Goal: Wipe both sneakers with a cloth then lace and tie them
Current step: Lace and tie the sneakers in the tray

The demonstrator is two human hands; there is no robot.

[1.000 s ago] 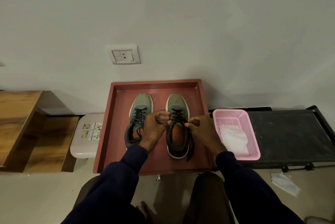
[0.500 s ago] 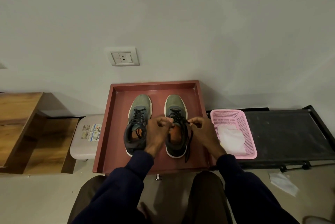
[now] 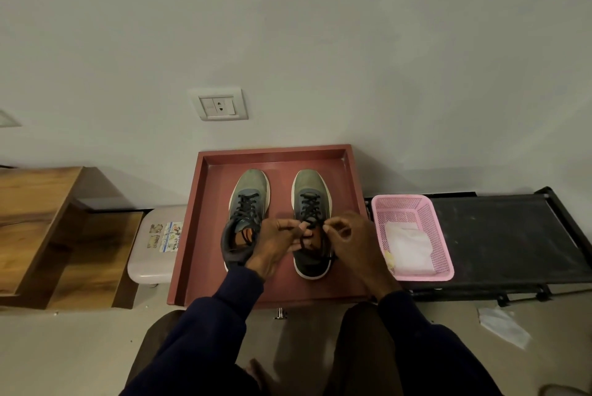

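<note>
So both olive-green mesh sneakers sit side by side inside the reddish-brown square tray (image 3: 192,219), toes toward the tray's far rim and heels toward its near rim. That means the long axis of each runs straight away from the person.

The action's on the right sneaker (image 3: 310,186), in the tray's right half. The left hand (image 3: 272,245) and right hand (image 3: 349,238) meet over its tongue, about mid-tray. Each grip is pressed together, pinching a strand of the black lace (image 3: 309,206), with the two pinches nearly touching across the shoe.

I'd guess it's the knot step. The strands have to pull out sideways, across that long axis, toward the tray's left and right rims. The right hand is on the shoe's own side. The left reaches over from beside the left sneaker (image 3: 253,186), whose lace looks loose at the collar.

The white folded cloth (image 3: 408,245) sits in the pink plastic basket (image 3: 400,203), just off the tray's right rim.
</note>
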